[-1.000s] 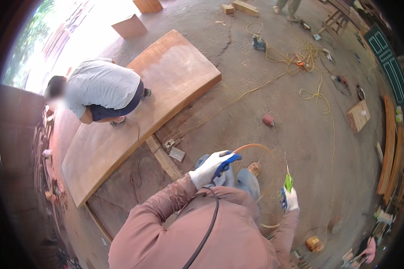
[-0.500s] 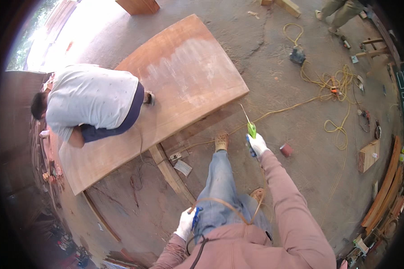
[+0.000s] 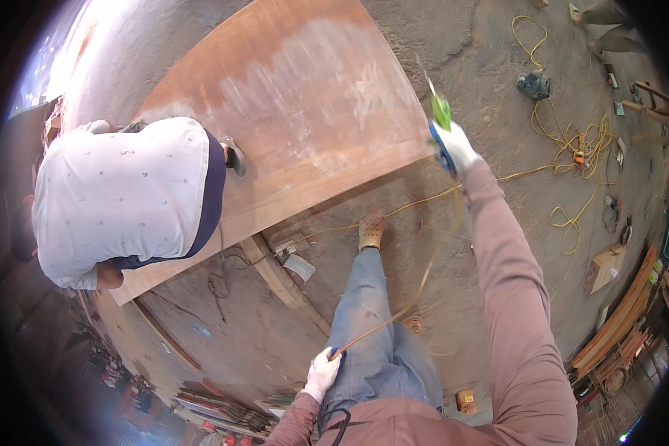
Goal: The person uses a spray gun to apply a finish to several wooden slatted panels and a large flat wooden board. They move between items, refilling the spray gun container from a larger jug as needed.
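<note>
My right hand (image 3: 457, 149), in a white glove with blue on it, is closed around a green air blow gun (image 3: 441, 111). Its thin nozzle points forward, over the right edge of a large wooden slab (image 3: 327, 97). Pale, dusty patches mark the slab's reddish-brown top. A thin brown hose (image 3: 386, 321) sweeps from below my right hand down to my left hand (image 3: 322, 374). That gloved hand grips the hose beside my left thigh. At the slab's left part, a person in a white shirt (image 3: 123, 193) bends over, their hands mostly hidden.
A timber beam (image 3: 282, 286) sticks out from under the slab, with a white packet (image 3: 299, 267) beside it. Tangled yellow cord (image 3: 580, 152) lies on the floor at right, near a wooden block (image 3: 604, 269) and long boards (image 3: 617, 320). Another person's legs (image 3: 609, 37) show at far right.
My right hand has moved forward and right with the blow gun, to the slab's near right corner. The hose is stretched out more. The slab appears closer, and the person in white has shifted.
</note>
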A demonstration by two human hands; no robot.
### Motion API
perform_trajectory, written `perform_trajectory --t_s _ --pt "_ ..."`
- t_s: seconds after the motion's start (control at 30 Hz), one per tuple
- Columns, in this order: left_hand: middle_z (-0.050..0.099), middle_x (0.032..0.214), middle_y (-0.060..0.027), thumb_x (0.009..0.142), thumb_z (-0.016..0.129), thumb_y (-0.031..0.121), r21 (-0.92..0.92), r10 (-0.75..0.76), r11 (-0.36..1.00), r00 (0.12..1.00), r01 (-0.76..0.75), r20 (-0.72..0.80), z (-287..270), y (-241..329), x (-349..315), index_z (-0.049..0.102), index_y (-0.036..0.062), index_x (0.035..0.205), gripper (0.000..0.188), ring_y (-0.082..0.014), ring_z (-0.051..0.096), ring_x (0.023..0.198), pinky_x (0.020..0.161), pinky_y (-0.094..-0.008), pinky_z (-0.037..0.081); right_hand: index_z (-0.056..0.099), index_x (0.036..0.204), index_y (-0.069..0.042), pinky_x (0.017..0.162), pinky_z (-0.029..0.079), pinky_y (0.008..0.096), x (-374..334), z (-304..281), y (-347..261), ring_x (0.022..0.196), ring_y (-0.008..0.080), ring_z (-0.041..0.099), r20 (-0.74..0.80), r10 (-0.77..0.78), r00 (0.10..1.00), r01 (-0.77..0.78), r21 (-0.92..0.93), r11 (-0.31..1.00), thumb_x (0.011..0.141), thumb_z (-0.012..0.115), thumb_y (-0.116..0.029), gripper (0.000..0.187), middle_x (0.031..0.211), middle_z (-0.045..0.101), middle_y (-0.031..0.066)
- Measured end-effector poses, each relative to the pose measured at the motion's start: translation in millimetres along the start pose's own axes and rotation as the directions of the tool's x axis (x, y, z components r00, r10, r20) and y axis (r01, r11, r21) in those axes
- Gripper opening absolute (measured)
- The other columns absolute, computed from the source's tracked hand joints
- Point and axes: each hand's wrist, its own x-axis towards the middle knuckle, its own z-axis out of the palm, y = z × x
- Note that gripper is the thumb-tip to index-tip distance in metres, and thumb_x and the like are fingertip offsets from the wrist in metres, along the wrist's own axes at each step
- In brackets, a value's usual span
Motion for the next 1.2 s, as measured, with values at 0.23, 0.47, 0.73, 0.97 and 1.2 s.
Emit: perform_trajectory --t_s 0.23,0.47,0.73,0.97,1.2 --pt "0.073 0.103 -0.0145 0.097 0.060 0.036 0.435 0.171 0.871 0.971 -0.229 0.169 -4 108 -10 0.069 0.0184 0.117 0.027 -0.0356 0.068 0.099 0.083 -0.0432 0.053 0.062 0.095 -0.013 0.045 0.039 0.0328 -194 -151 233 0.051 0.0125 0.049 -0.042 0.335 0.941 -0.337 -0.151 0.929 0.096 0.069 -0.036 0.025 0.069 0.058 -0.0020" --pt "0.074 0.099 -0.0135 0.096 0.063 0.035 0.514 0.411 0.731 0.891 -0.448 0.191 78 122 -41 0.071 0.0180 0.114 0.026 -0.0343 0.070 0.098 0.084 -0.0432 0.053 0.067 0.117 -0.009 0.090 0.053 0.0459 -482 -222 361 0.106 0.0347 0.069 -0.232 0.538 0.810 -0.567 -0.543 0.619 0.090 0.070 -0.048 0.048 0.115 0.071 0.0202" --pt "0.068 0.080 0.0001 0.098 0.066 0.015 0.447 0.653 0.292 0.518 -0.845 0.552 287 154 -155 0.071 0.0054 0.114 0.019 -0.0039 0.054 0.069 0.061 -0.0248 0.045 0.059 0.125 -0.011 0.090 0.054 0.0505 -695 -292 464 0.109 0.0367 0.067 -0.589 0.221 0.778 -0.476 -0.322 0.818 0.093 0.063 -0.049 0.049 0.117 0.070 0.0170" --pt "0.067 0.079 -0.0047 0.091 0.074 0.015 0.353 0.598 -0.389 0.057 -0.851 0.799 510 216 -312 0.074 0.0055 0.108 0.020 -0.0104 0.057 0.068 0.066 -0.0290 0.051 0.062 0.126 -0.013 0.091 0.053 0.0493 -845 -286 569 0.109 0.0341 0.068 -0.787 0.475 0.393 -0.440 0.293 0.849 0.096 0.058 -0.051 0.049 0.117 0.070 0.0148" --pt "0.070 0.098 -0.0045 0.096 0.070 0.008 0.018 0.563 -0.336 -0.185 -0.942 0.806 684 289 -415 0.069 -0.0018 0.118 0.025 -0.0101 0.060 0.080 0.070 -0.0250 0.050 0.068 0.115 -0.009 0.083 0.053 0.0460 -895 -300 654 0.097 0.0332 0.070 -0.598 0.801 0.044 0.204 0.790 0.578 0.096 0.059 -0.049 0.045 0.099 0.074 0.0154"
